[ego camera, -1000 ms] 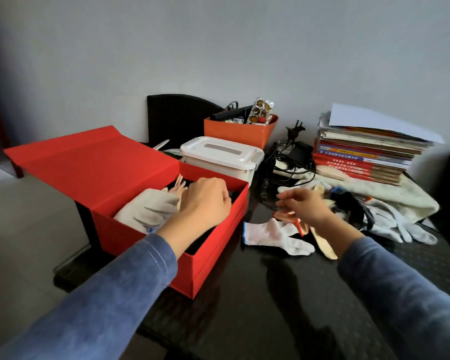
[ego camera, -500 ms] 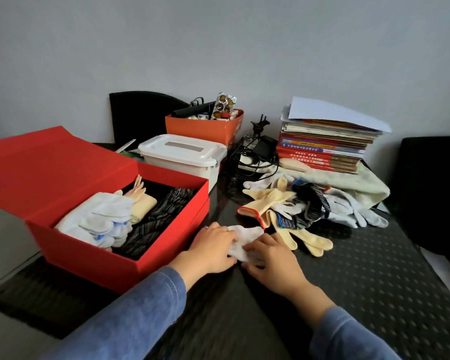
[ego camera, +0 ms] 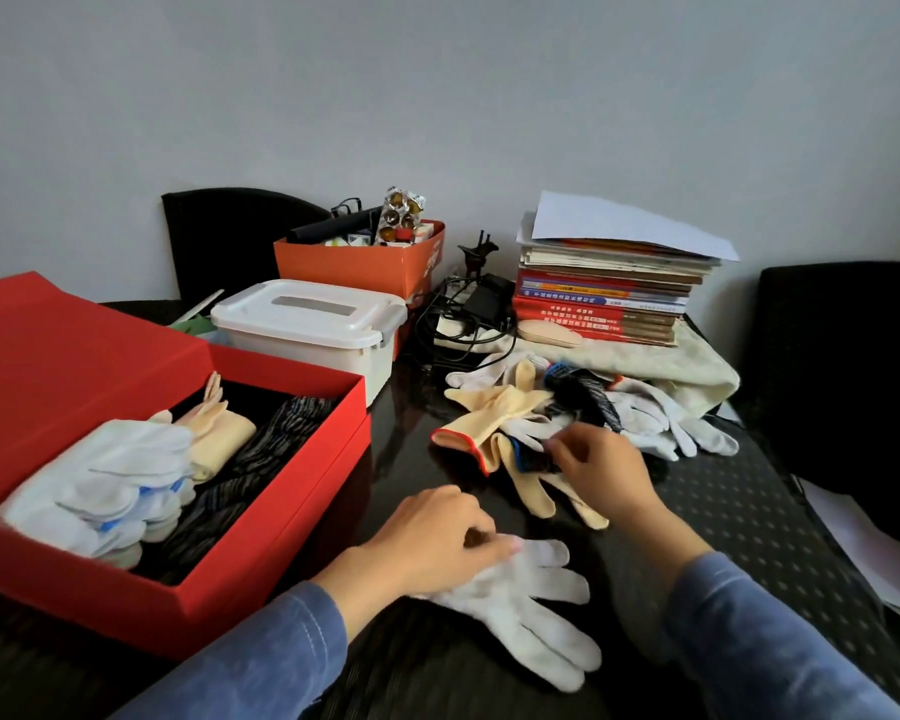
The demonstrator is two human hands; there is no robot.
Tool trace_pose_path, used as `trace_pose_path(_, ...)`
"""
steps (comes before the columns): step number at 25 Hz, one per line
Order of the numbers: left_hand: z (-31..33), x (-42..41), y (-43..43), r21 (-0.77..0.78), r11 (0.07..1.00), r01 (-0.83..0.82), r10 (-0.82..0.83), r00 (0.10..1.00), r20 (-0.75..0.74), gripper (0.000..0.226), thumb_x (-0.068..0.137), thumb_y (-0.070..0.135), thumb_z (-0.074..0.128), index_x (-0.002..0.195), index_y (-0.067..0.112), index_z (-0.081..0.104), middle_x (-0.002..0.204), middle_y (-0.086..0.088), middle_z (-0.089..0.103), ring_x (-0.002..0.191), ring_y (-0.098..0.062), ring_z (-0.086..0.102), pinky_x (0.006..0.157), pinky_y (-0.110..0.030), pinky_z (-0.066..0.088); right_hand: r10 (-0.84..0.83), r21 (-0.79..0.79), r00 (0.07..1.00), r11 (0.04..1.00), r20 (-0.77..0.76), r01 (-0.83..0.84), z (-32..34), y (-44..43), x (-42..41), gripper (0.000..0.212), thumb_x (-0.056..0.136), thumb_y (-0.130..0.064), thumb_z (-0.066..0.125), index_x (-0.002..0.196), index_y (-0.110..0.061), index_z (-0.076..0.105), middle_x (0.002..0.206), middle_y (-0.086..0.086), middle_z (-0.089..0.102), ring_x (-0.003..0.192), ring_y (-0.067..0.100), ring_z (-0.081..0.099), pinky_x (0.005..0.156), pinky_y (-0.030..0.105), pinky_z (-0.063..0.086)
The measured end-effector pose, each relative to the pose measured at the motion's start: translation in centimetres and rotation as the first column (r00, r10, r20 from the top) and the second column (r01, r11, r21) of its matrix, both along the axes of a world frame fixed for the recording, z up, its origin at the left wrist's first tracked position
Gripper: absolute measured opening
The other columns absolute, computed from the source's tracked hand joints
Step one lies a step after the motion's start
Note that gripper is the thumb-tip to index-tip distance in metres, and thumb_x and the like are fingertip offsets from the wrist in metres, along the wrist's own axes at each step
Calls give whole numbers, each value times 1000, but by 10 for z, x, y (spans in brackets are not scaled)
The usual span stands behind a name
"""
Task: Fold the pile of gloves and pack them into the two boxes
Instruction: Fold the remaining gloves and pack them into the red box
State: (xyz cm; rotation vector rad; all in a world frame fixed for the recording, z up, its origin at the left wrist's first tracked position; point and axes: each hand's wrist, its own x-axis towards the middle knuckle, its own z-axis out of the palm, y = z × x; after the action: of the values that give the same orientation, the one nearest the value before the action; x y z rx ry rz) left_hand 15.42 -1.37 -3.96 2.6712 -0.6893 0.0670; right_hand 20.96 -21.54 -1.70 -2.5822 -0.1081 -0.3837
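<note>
Red card box (ego camera: 261, 517) at 9 o'clock on the black table (ego camera: 749, 511), lid (ego camera: 74, 356) flung back to the left; inside, L to R: a stack of folded white gloves (ego camera: 110, 491), one folded cream glove (ego camera: 219, 439), then dark striped gloves (ego camera: 266, 454); behind it at approx 11 o'clock a white tub (ego camera: 307, 324), lid on, w/ an orange box (ego camera: 365, 262) of odds and ends just behind that.

Nearer, at 6 o'clock, the person's left hand (ego camera: 427, 543) rests on the wrist end of a white glove (ego camera: 531, 605) lying flat on the table, its fingers pointing to 4 o'clock; the hand's fingers are bent over the fabric, one fingertip pressing down; can't tell whether it pinches the cloth or only pins it.

Right hand (ego camera: 604, 470), just beyond, is at the near edge of the loose glove pile (ego camera: 645, 413); thumb and fingertips closed on a dark glove (ego camera: 533, 459) w/ a blue cuff; an orange-cuffed glove (ego camera: 489, 413), cream, lies under and beside it.

Past the pile at 1 o'clock, books (ego camera: 604, 298) stacked on a pale cloth (ego camera: 687, 366); black chair (ego camera: 842, 381) at 3 o'clock.
</note>
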Motion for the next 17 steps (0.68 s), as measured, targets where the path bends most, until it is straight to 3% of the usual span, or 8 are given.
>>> trace_pose_path(3, 1, 31, -8, -152, 986, -67, 95, 978, 188, 10, 88, 33, 56, 92, 27, 64, 102, 14, 55, 100, -11, 53, 79, -33, 48, 104, 3, 989, 995, 106, -104, 6, -4, 37, 13, 85, -24, 64, 96, -18, 69, 93, 0, 67, 89, 20, 62, 70, 28, 44)
trace_pose_path(6, -1, 70, -14, -81, 995, -54, 77, 945, 317, 32, 86, 24, 56, 119, 26, 58, 141, 10, 42, 132, -11, 32, 103, -31, 37, 198, -265, 980, 946, 15, -187, -4, 7, 59, 36, 82, -43, 65, 108, -20, 63, 105, -3, 61, 104, 18, 52, 82, 33, 44)
trace_pose_path(8, -5, 88, -14, 51, 997, -62, 47, 965, 260, 45, 89, 24, 53, 133, 26, 49, 153, 9, 28, 142, -12, 19, 111, -31, 26, 188, -380, 981, 912, 48, -156, -17, 11, 62, 27, 84, -37, 61, 103, -17, 63, 102, 0, 63, 103, 23, 52, 77, 33, 41)
trace_pose_path(11, -15, 101, -8, 126, 963, -237, 214, 961, 177, 49, 93, 27, 46, 141, 22, 39, 143, 0, 46, 131, -20, 40, 104, -30, 32, 121, -172, 990, 979, 70, -107, -29, 2, 55, 9, 80, -23, 61, 76, -16, 59, 81, 3, 63, 85, 26, 56, 63, 31, 37)
trace_pose_path(13, -16, 103, 1, 50, 887, -459, 444, 877, 183, 45, 93, 29, 45, 137, 20, 42, 127, -6, 56, 119, -24, 47, 96, -33, 38, 89, -22, 996, 996, 12, -88, -32, -11, 45, 17, 74, -21, 66, 65, -21, 51, 69, -1, 60, 70, 23, 54, 59, 30, 34)
trace_pose_path(15, -13, 103, 14, 33, 808, -588, 573, 799, 182, 43, 94, 31, 45, 134, 15, 44, 121, -9, 57, 116, -26, 48, 93, -35, 40, 106, 51, 994, 993, -15, -105, -30, -19, 33, 24, 68, -21, 69, 60, -25, 47, 72, -5, 63, 70, 19, 57, 61, 32, 41)
trace_pose_path(17, -9, 98, 22, 47, 780, -623, 611, 776, 157, 44, 95, 32, 45, 134, 12, 43, 123, -9, 55, 117, -26, 47, 91, -35, 41, 121, 76, 992, 990, -31, -118, -28, -24, 22, 28, 67, -17, 71, 58, -27, 47, 80, -8, 67, 77, 12, 60, 66, 29, 44)
